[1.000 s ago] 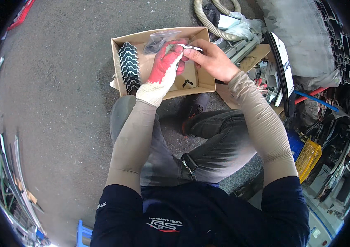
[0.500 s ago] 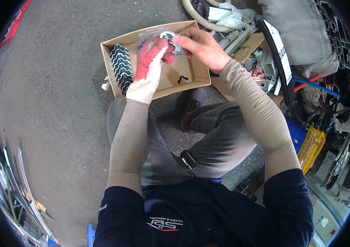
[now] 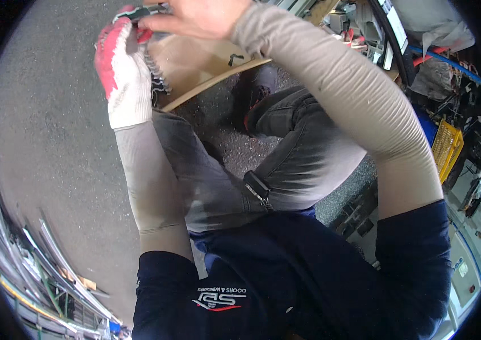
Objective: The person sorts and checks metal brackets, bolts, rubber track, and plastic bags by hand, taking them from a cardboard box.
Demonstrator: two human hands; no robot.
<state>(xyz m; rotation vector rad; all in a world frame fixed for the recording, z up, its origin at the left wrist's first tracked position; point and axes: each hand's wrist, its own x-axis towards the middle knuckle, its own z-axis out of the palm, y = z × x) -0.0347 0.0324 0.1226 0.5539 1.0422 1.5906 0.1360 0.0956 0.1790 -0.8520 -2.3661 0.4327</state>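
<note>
Left hand: grip closed on a dark part, raised between both hands. Right hand: fingers at the part; blur hides whether they pinch. Done: a row of parts lies inside the box. Held part remains outside it; quantity left is not visible.

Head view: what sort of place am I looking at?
Probably a workshop or its yard, perhaps for metalwork: long metal-looking strips lie heaped at left, a yellow crate sits among clutter at right, and the floor is rough and grey.
</note>
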